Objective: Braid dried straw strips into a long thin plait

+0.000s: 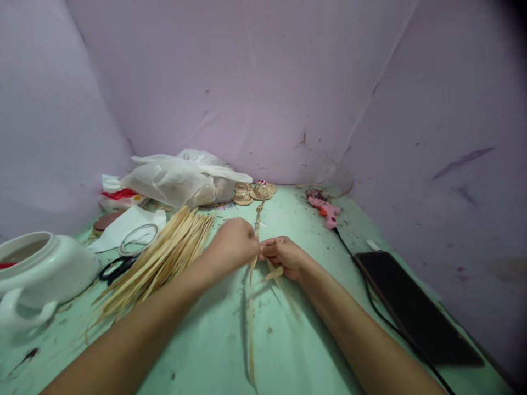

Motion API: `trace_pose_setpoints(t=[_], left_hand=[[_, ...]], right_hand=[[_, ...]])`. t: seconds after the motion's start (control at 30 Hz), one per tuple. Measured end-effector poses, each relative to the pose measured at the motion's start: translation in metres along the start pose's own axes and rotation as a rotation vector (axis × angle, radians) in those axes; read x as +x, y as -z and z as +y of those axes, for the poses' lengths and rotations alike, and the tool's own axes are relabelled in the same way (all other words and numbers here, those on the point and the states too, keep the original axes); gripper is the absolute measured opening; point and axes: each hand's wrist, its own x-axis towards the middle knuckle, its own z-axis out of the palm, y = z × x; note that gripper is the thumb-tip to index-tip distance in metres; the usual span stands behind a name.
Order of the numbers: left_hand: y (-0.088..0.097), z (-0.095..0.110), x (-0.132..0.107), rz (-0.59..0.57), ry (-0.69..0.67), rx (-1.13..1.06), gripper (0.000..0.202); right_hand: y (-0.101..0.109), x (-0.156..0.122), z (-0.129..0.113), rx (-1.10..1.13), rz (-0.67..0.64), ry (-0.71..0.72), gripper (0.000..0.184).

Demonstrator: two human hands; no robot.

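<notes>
Both hands meet over the middle of the green table (214, 351). My left hand (234, 244) is closed in a pinch on a thin braid of straw (259, 215) that runs away from me toward the back. My right hand (284, 255) is closed on loose straw strips (251, 312) that hang from the braid's near end toward me. A bundle of pale straw strips (164, 258) lies just left of my left forearm.
Black scissors (116, 269) and a wire ring (139, 237) lie by the bundle. A white pot (37, 271) stands at far left, a plastic bag (181, 178) at the back, small woven hats (253, 192) beside it. A pink glue gun (325, 209) and dark phone (411, 307) sit right.
</notes>
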Motion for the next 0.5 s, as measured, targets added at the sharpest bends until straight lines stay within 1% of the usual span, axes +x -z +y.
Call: trace_pose_setpoints(t=[0.03,0.07,0.13,0.2,0.27,0.37,0.5], left_hand=[[0.007,-0.002,0.005,0.007,0.071,-0.071,0.008],[0.012,-0.005,0.011,-0.045,0.151,-0.154,0.010],[0.014,-0.013,0.021,-0.232,0.261,-0.358,0.013],[0.008,-0.022,0.029,-0.425,0.309,-0.555,0.015],[0.002,-0.030,0.035,-0.548,0.356,-0.695,0.015],[-0.003,-0.034,0.039,-0.659,0.397,-0.796,0.014],[-0.006,-0.033,0.039,-0.699,0.438,-0.885,0.013]], right_hand=[[0.001,0.000,0.000,-0.007,-0.022,0.013,0.006],[0.002,0.000,0.000,-0.015,-0.037,0.024,0.007],[0.002,0.000,0.000,-0.020,-0.051,0.039,0.009],[0.002,-0.001,0.000,-0.004,-0.056,0.044,0.009],[0.002,-0.001,0.001,0.016,-0.060,0.040,0.009],[0.002,0.001,0.002,0.018,-0.106,0.049,0.009],[0.002,0.003,0.003,0.002,-0.138,0.051,0.007]])
